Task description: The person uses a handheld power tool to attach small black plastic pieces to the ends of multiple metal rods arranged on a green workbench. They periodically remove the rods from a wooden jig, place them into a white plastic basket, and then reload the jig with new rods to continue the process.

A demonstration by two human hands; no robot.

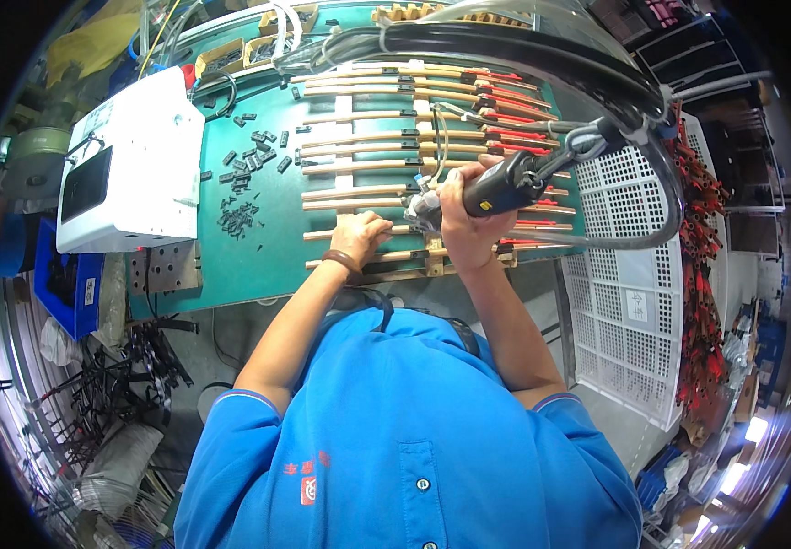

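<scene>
My right hand (460, 212) grips a black powered hand tool (503, 185) with thick black cables running up from its rear; its tip points down-left at the near rods. My left hand (360, 237) rests flat on the wooden rack (432, 265), pressing on one of the tan rods (359, 192) beside the tool tip. Several tan rods with black middle fittings and red ends (519, 135) lie in parallel rows across the green work mat (258, 247).
A white box-shaped device with a dark screen (125, 165) stands at the left of the mat. Small black parts (242, 188) lie scattered between it and the rods. White perforated crates (633, 302) stand right, red-tipped pieces (702, 274) beyond. Blue bin (61, 284) lower left.
</scene>
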